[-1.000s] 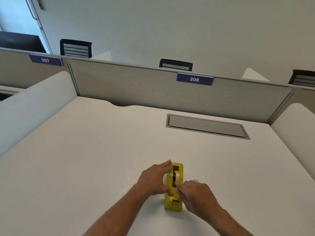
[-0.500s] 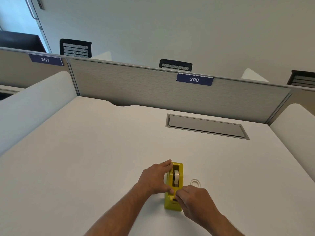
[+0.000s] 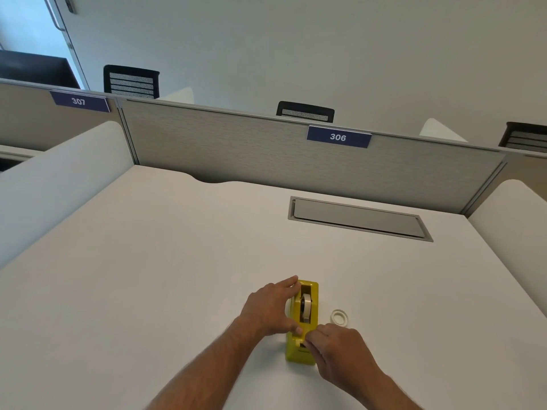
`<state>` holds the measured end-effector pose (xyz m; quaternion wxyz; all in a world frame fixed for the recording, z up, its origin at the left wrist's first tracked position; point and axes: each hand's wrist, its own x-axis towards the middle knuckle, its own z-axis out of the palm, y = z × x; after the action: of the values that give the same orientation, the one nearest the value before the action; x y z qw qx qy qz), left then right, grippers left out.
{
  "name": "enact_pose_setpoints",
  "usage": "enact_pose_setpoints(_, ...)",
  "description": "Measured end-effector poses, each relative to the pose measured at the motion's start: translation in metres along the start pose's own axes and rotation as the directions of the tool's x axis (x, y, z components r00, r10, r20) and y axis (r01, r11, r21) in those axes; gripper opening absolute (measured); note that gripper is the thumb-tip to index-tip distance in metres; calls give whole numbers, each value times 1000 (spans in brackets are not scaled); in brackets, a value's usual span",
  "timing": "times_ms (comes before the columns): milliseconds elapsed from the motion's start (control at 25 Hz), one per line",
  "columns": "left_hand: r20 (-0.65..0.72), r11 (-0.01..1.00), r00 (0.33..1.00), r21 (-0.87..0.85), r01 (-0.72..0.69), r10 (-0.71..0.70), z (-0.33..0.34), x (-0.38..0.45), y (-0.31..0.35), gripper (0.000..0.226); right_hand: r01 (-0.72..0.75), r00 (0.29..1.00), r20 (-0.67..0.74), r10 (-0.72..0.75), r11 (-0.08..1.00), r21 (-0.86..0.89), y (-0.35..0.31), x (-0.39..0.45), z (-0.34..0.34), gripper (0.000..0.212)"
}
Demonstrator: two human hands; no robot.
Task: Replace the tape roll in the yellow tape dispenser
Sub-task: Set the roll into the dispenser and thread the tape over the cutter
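Basically, left hand clamped the yellow tape dispenser by its side, right hand pinched at its cutter end, spare ring lay just right of it; dispenser looked heavy, stiff, tape end thin and sticky.

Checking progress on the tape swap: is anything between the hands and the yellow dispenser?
Nothing visible. The left hand grips the yellow dispenser by its side, and the right hand pinches at its near cutter end. A tape roll sits inside; a clear ring lies apart, right.
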<state>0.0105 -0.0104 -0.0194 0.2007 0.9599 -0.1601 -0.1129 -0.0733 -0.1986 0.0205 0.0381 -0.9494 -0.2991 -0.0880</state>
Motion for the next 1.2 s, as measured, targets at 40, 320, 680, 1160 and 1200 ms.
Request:
enact_pose_setpoints(40, 0, 1000, 1000, -2, -1, 1, 0, 0, 0, 109, -5, 1000, 3, 5, 1000, 4, 0, 0, 0, 16)
enact_pose_setpoints(320, 0, 1000, 1000, -2, 11, -11, 1, 1, 1, 110, 11, 997, 77, -13, 1000, 26, -5, -5, 0, 8)
enact_pose_setpoints(680, 1, 999, 1000, 14, 30, -30, 4, 2, 1, 111, -35, 992, 122, 31, 999, 34, -21, -14, 3, 23)
enact_pose_setpoints(1160, 20, 1000, 1000, 17, -7, 7, 1, -4, 2, 106, -78, 997, 42, 71, 977, 198, -13, -21, -3, 35)
enact_pose_setpoints(1200, 15, 1000, 1000, -5, -24, 24, 1, -7, 1, 103, -92, 996, -2, 94, 977, 192, -10, -21, -10, 29)
